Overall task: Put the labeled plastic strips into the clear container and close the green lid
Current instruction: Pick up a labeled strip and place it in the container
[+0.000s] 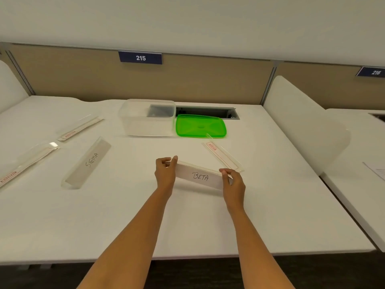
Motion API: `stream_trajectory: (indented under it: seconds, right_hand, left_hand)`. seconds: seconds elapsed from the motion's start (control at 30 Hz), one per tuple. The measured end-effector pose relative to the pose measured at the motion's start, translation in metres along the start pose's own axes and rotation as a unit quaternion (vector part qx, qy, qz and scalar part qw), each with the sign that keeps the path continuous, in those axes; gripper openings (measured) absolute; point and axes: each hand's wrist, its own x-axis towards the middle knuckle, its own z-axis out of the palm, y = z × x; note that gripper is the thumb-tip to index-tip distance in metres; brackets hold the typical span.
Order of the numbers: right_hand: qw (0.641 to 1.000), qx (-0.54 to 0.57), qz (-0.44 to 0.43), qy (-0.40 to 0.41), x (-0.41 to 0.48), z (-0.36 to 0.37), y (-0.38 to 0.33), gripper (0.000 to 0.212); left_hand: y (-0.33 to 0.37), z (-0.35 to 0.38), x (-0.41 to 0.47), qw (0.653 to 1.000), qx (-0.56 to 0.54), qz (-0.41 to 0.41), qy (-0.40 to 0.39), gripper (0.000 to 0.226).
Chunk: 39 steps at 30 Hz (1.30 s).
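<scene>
A clear plastic strip marked BETA is held at both ends, just above the white desk. My left hand pinches its left end and my right hand grips its right end. Farther back stands the clear container, open, with the green lid lying flat to its right. A strip marked SIGMA lies to the left. Another strip with a red-bordered label lies just beyond my right hand. Two more strips lie at the left, one at the back and one near the edge.
A cable slot is cut into the desk behind the lid. A tan partition with sign 215 closes the back. White dividers stand at the right and far left. A sheet of paper lies on the neighbouring desk.
</scene>
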Motion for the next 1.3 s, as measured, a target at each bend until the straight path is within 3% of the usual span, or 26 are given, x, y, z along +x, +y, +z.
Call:
stream_trajectory:
  seconds: [0.2, 0.37, 0.67, 0.83, 1.1, 1.3]
  right_hand:
    - [0.996, 0.008, -0.023, -0.086, 0.022, 0.014, -0.019, 0.018]
    - [0.984, -0.033, -0.032, -0.170, 0.042, 0.031, -0.035, 0.031]
    - [0.979, -0.054, -0.083, -0.177, 0.105, 0.095, -0.095, 0.032]
    - [0.978, -0.070, -0.103, -0.170, 0.143, 0.141, -0.122, 0.030]
    - [0.975, -0.070, -0.109, -0.180, 0.189, 0.198, -0.151, 0.029]
    - [0.965, -0.129, -0.123, -0.192, 0.219, 0.226, -0.165, 0.027]
  left_hand:
    - [0.019, -0.015, 0.013, 0.998, 0.001, 0.065, -0.002, 0.024]
    - [0.040, -0.030, 0.034, 0.996, 0.003, 0.083, 0.017, 0.024]
    - [0.095, -0.080, 0.113, 0.962, 0.195, 0.185, -0.051, 0.032]
    - [0.136, -0.101, 0.170, 0.919, 0.308, 0.235, -0.074, 0.038]
    - [0.173, -0.111, 0.242, 0.871, 0.408, 0.269, -0.050, 0.043]
    - [0.178, -0.109, 0.281, 0.865, 0.424, 0.266, -0.040, 0.038]
